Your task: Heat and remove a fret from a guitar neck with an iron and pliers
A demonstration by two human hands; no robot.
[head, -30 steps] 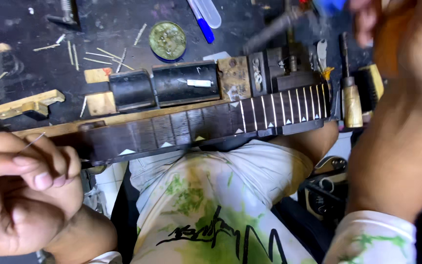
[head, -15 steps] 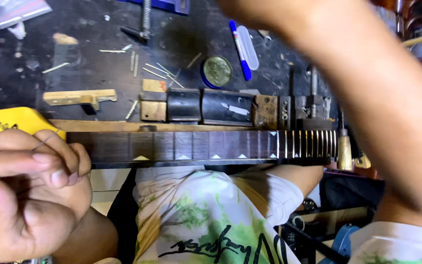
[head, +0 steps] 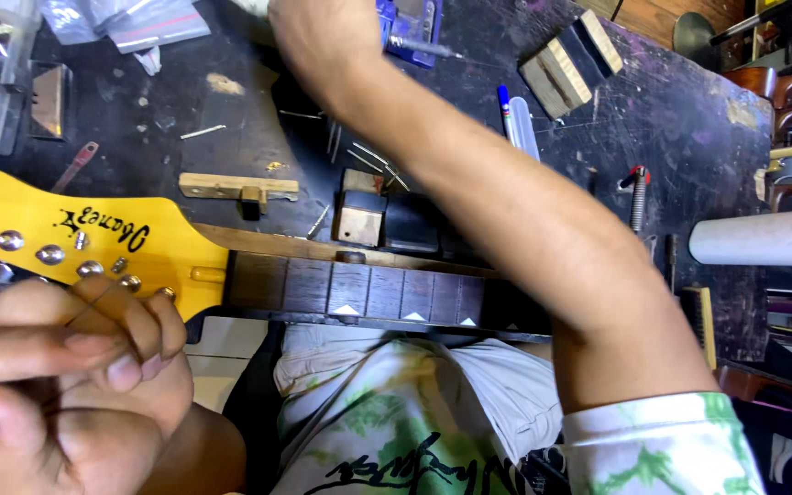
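Observation:
A guitar neck lies across the dark workbench, with a dark fretboard [head: 368, 291] bearing white triangle inlays and a yellow headstock [head: 57, 229] with metal tuners at the left. My left hand [head: 66, 385] is at the lower left, just in front of the headstock, its fingers pinched together on what looks like a thin wire. My right arm crosses over the fretboard, and my right hand [head: 318, 41] is at the far edge of the bench beside a blue object [head: 410, 18]. Its fingers are hidden.
Behind the neck lie a flat wooden stick [head: 236, 188], a small wood block [head: 359, 220], short metal wire pieces [head: 368, 156] and a blue pen [head: 504, 105]. A larger wooden block [head: 570, 64], a red-tipped clamp screw [head: 636, 192] and a white roll [head: 763, 236] are to the right. Plastic bags [head: 130, 23] sit far left.
My right arm has swung from the right side across the neck to the far middle of the bench. The view has shifted left, bringing the yellow headstock in. My left hand stays pinched.

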